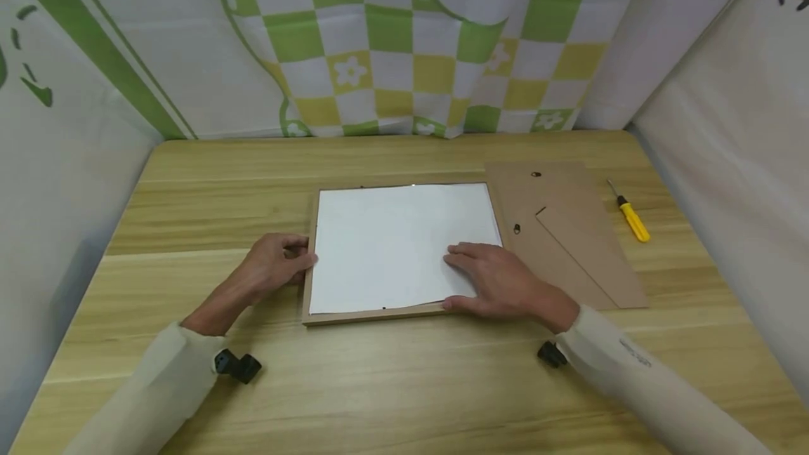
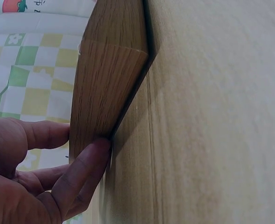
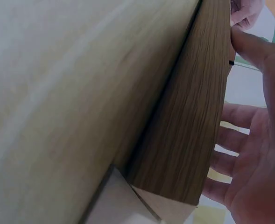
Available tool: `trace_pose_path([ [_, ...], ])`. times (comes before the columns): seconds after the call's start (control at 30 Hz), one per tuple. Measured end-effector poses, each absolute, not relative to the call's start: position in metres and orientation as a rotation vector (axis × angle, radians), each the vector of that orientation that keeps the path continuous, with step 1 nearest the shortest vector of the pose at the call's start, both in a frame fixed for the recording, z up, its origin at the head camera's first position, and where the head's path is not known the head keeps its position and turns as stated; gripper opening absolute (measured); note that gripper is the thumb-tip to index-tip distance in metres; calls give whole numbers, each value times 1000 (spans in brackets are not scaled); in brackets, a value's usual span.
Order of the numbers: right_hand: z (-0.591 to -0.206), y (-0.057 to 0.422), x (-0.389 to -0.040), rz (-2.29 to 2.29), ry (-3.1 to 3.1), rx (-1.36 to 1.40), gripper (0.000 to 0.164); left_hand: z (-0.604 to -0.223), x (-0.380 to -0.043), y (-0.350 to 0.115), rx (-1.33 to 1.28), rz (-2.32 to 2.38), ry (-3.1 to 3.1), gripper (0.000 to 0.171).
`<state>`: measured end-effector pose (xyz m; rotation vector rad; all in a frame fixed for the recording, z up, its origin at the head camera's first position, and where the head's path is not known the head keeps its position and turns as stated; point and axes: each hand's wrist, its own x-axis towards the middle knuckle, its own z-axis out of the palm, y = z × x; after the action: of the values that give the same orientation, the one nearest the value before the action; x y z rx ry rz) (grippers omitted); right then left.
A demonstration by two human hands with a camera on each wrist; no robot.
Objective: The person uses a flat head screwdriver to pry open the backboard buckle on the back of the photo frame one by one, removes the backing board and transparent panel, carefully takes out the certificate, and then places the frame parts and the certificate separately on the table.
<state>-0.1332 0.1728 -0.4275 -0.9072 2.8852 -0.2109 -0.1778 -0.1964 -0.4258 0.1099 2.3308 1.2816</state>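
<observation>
A wooden picture frame [image 1: 354, 319] lies face down on the table, with a white sheet [image 1: 392, 251] filling its back. At its left side my left hand [image 1: 273, 262] grips the edge, thumb on top and fingertips against the lower side, as the left wrist view shows with the frame's wooden side [image 2: 104, 79]. My right hand [image 1: 496, 279] rests on the sheet's right part with its fingers extended. In the right wrist view, the right hand's fingers [image 3: 233, 137] reach over the frame's side. Small dark tabs show along the frame's inner edges.
To the right lies a brown backing board [image 1: 569, 230] with hanging rings and a stand flap, partly behind the frame. A yellow-handled screwdriver [image 1: 632, 220] rests beyond it. The wooden table [image 1: 379, 385] meets a checkered cloth [image 1: 392, 41] at the back.
</observation>
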Motion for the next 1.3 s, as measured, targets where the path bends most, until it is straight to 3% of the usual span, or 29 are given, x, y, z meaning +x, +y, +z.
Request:
trace_pose_path([
  [0.2,-425,172,-134,-101,2921,-1021,71,-426,-177,-196,100,1287,2327,44],
  [0.47,-429,182,-129,136,3080,-1520,24,-426,-177,-196,129,1263,2362,41],
  [0.63,-431,200,-126,94,3157,-1563,28,-426,-177,-195,154,1235,2410,39],
  [0.9,-437,231,-140,-475,3246,-1467,38,-428,-174,-194,167,1165,2491,28],
  [1.3,-435,232,-166,-908,3125,-1346,47,-427,-159,-195,177,1127,2519,32],
])
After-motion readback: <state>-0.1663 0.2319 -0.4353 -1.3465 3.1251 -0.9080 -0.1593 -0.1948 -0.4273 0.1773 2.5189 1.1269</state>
